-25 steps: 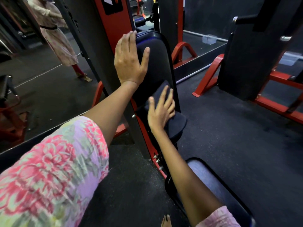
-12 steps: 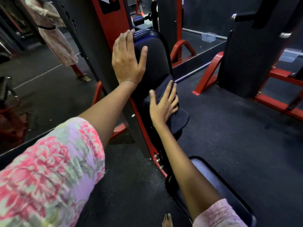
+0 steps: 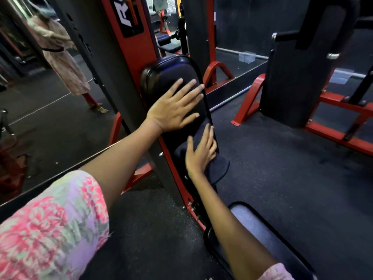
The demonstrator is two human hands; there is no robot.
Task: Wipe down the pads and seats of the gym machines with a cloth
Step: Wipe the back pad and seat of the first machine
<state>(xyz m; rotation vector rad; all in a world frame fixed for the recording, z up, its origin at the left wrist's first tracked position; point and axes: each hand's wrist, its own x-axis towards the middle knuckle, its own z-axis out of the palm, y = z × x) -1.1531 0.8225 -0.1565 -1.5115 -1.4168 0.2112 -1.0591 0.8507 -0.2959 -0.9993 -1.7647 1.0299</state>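
Her left hand [image 3: 173, 110] lies flat, fingers spread, bracing the back pad [image 3: 171, 75]; her right hand [image 3: 200, 153] presses the dark cloth [image 3: 217, 168] flat against its lower part. Mid-wipe; the seat [image 3: 262, 229] below probably comes next.

Black back pad [image 3: 173, 71], dark navy cloth [image 3: 219, 166], red frame [image 3: 139, 47], pink floral sleeve [image 3: 52, 225]

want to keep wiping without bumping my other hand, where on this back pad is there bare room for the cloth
Bare: the back pad's top band, above the left hand's fingers, and the seat right of the right forearm. Crowded: mid-pad, under the flat left hand, and the lower pad, where the right hand presses the cloth.
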